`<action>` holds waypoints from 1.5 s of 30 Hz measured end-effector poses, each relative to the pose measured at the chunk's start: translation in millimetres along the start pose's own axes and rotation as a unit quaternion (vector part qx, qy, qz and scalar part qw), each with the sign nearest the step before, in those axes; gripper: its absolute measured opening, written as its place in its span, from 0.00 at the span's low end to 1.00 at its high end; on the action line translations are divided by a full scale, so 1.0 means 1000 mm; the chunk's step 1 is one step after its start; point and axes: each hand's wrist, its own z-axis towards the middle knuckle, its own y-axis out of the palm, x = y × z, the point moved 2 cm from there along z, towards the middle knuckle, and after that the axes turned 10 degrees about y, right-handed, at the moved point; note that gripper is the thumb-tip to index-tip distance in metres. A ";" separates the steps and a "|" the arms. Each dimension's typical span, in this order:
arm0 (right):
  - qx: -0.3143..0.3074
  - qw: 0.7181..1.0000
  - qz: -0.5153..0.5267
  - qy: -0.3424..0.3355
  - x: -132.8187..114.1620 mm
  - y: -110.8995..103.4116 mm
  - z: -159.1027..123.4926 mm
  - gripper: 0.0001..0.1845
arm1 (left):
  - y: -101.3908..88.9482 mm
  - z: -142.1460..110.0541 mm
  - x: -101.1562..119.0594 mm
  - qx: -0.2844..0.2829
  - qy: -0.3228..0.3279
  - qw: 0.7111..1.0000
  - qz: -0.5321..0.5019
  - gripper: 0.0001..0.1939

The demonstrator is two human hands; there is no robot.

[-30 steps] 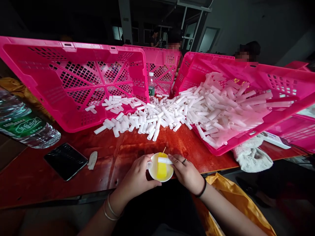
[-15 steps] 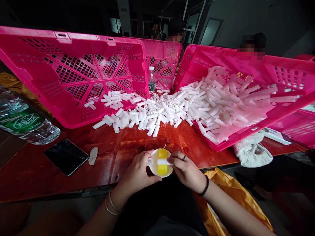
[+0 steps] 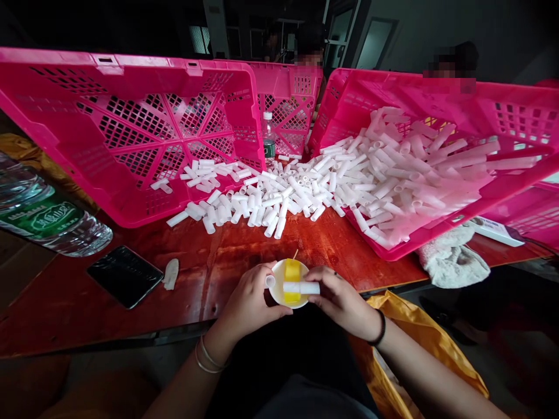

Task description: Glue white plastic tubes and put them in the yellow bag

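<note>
Near the table's front edge is a small white bowl (image 3: 278,269) with a yellow block (image 3: 292,270) inside and a thin stick (image 3: 296,254) at its far rim. My left hand (image 3: 247,297) grips the bowl's left side, thumb along the near rim, and a short white tube (image 3: 270,281) points end-on from its fingers. Across the yellow block lies another white tube (image 3: 301,287), which has a joint line partway along it. My right hand (image 3: 338,299) holds that tube's right end between thumb and fingers. Whether the tube touches the block I cannot tell.
Many white tubes (image 3: 279,201) spill between a left pink crate (image 3: 174,75) and a right pink crate (image 3: 340,99). A large water bottle (image 3: 48,215), a phone (image 3: 126,276), a small bottle (image 3: 268,142) and a white cloth (image 3: 454,256) are around. People sit beyond the crates.
My right hand's fingers have loosened and shifted right, so more of its tube shows. My left hand still grips the bowl and its tube. The whole view has shifted slightly.
</note>
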 end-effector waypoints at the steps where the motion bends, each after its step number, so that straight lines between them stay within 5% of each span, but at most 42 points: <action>1: -0.009 0.999 0.025 0.041 0.001 0.002 -0.001 0.16 | 0.000 0.000 0.000 -0.003 -0.002 1.000 0.000 0.37; 4: 0.020 0.997 0.008 0.070 0.000 0.007 -0.003 0.13 | 0.000 -0.001 -0.001 -0.006 -0.002 1.000 0.003 0.37; 9: 0.068 0.992 -0.075 -0.069 -0.004 0.009 -0.004 0.11 | -0.002 0.000 -0.001 -0.003 0.001 1.000 0.001 0.36; 14: 0.066 0.997 -0.003 0.034 0.002 0.005 -0.005 0.09 | -0.001 0.000 -0.003 0.006 -0.004 1.000 -0.013 0.39; 19: 0.078 0.990 -0.090 -0.069 -0.001 0.008 -0.006 0.08 | -0.001 0.000 -0.003 0.009 -0.001 1.000 -0.023 0.37; 24: 0.076 0.996 -0.009 0.043 0.005 0.011 -0.006 0.09 | -0.001 0.000 -0.003 0.012 -0.007 1.000 -0.017 0.38; 30: 0.085 0.978 -0.136 -0.134 0.014 0.011 -0.011 0.09 | -0.005 0.002 0.002 -0.005 0.018 1.000 0.002 0.41; 34: 0.132 0.990 0.045 -0.014 0.010 0.008 -0.006 0.06 | -0.019 0.002 0.011 0.045 0.003 0.999 0.027 0.15; 38: 0.092 0.962 0.226 0.125 -0.014 0.005 -0.001 0.14 | -0.030 0.004 0.028 0.012 0.056 0.995 0.084 0.13; 42: 0.013 0.956 0.218 0.195 -0.035 -0.002 0.000 0.19 | -0.033 0.005 0.047 -0.004 0.090 0.984 0.157 0.17; 45: 0.041 0.987 0.092 0.123 -0.048 -0.012 -0.007 0.15 | -0.023 0.000 0.067 -0.048 0.021 0.998 0.034 0.11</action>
